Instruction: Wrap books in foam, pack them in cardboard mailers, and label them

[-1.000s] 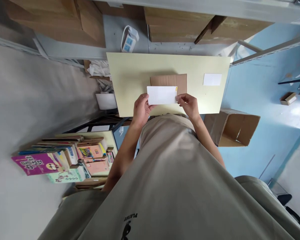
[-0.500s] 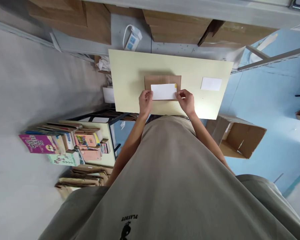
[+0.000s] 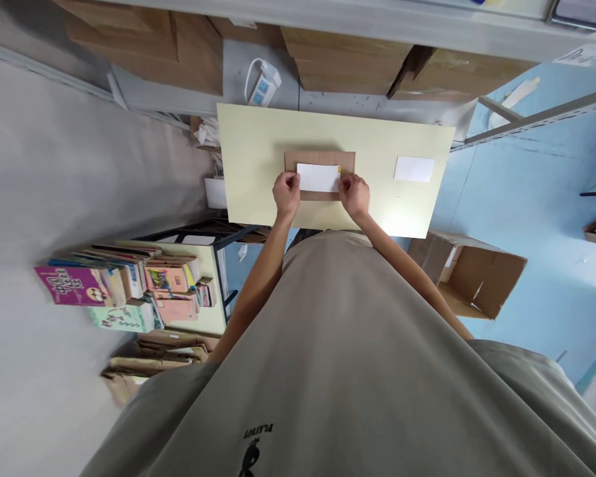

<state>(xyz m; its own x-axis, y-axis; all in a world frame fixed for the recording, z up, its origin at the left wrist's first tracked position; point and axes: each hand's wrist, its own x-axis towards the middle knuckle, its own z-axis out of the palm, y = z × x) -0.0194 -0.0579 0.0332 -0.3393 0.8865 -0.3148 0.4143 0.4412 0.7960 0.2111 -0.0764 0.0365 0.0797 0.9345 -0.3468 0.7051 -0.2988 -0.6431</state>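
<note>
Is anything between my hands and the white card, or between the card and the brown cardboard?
Nothing visible: your left hand and right hand hold the white card by its ends, against or just above the brown cardboard.

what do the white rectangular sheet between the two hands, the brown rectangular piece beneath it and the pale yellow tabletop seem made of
White rectangular sheet: probably paper or thin card; flat, matte, mostly white face.
Brown rectangular piece: likely cardboard, matte; its tan colour and faint lines suggest that.
Pale yellow tabletop: smooth, slightly glossy by its bright glare; perhaps laminate or painted board.
</note>
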